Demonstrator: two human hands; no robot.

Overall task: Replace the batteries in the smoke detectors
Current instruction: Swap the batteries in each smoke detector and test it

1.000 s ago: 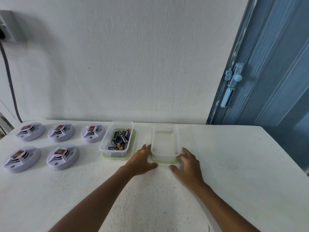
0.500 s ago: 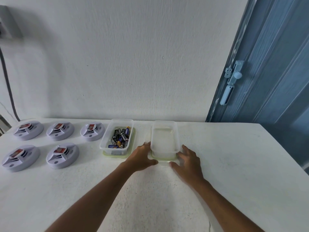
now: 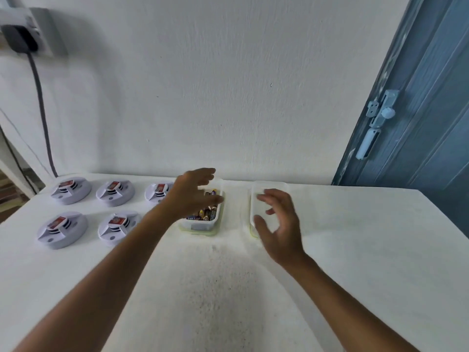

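White textured tabletop (image 3: 228, 288) is bearing five round smoke detectors (image 3: 63, 231) at nine o'clock. Left hand (image 3: 193, 196), fingers spread, is hovering over the clear battery tub (image 3: 203, 224); right hand (image 3: 279, 224), fingers loosely curled and holding nothing, is hovering over the empty tub (image 3: 269, 185).

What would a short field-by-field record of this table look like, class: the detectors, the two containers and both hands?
smoke detectors: five on the white table, three in the back row, two in front, at the left
battery container: clear, holds loose batteries
empty container: clear, to the right of the battery one, partly hidden by the right hand
left hand: open, above the battery container, holds nothing
right hand: fingers loosely spread, in front of the empty container, holds nothing
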